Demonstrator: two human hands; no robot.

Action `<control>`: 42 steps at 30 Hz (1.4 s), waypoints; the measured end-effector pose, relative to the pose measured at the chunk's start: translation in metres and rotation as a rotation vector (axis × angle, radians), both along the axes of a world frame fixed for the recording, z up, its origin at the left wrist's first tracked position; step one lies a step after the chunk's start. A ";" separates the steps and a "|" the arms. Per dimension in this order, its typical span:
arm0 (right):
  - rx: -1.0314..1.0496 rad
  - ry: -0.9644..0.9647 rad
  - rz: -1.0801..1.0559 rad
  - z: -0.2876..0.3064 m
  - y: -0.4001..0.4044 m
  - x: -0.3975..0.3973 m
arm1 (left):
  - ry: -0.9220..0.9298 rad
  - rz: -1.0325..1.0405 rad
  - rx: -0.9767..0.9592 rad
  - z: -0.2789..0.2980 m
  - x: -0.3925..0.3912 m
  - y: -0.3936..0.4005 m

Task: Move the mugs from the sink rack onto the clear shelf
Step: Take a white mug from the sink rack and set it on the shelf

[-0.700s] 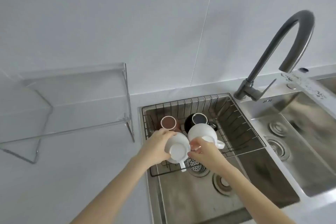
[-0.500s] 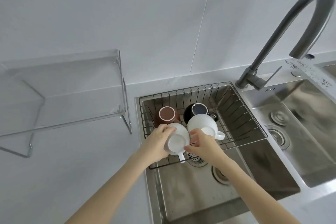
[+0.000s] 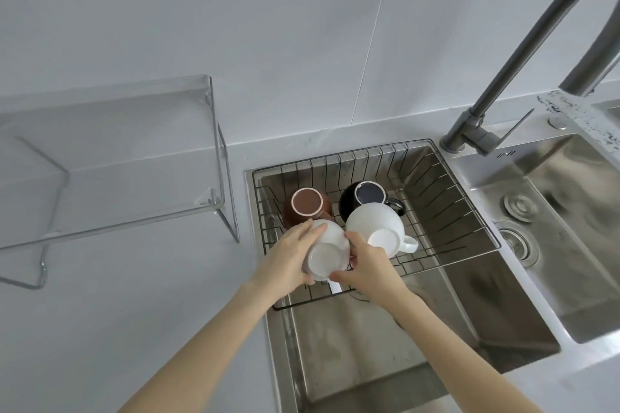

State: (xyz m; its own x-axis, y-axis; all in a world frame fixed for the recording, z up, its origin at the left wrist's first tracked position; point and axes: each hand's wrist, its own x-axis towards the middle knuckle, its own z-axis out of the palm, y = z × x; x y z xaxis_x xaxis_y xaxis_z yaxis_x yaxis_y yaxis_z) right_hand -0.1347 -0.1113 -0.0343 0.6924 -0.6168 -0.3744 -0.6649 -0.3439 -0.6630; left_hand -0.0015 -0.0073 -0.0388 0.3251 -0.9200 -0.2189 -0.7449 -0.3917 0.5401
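While both hands, left hand [image 3: 288,256] and right hand [image 3: 369,265], clasp an upturned white ceramic mug [image 3: 327,253] at frame centre, it sits apparently just above the wire sink rack [image 3: 446,198].

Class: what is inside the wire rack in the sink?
Four upturned mugs sit in the wire rack: brown mug, black mug, right white mug, and a white mug gripped by left hand and right hand. Their insides are hidden.
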 end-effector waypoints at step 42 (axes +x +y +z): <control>-0.048 -0.359 0.696 0.201 0.122 0.331 | 0.043 0.688 -0.338 0.199 0.263 0.199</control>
State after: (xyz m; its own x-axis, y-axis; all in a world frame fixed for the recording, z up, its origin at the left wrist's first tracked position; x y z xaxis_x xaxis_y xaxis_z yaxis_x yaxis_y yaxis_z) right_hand 0.1964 0.0110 0.1662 0.9992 -0.0060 -0.0389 -0.0338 -0.6366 -0.7705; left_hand 0.2612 0.1912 0.1603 0.8465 -0.5322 0.0133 -0.3686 -0.5679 0.7359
